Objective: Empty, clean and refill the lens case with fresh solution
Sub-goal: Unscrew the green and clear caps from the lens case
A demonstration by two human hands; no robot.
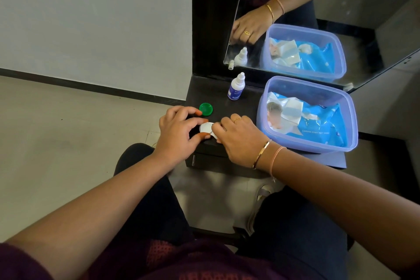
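Note:
The white lens case lies near the front edge of the dark dresser top. My left hand pinches its round left part between thumb and fingers. My right hand holds the case's right part, which my fingers mostly hide. A green cap lies loose just behind my left hand. A small white solution bottle with a blue label stands upright further back, with no cap on its nozzle.
A translucent blue plastic box holding a blue wet-wipes pack fills the right of the dresser. A mirror stands behind it. A small white cap sits at the mirror's base. My knees are below the dresser edge.

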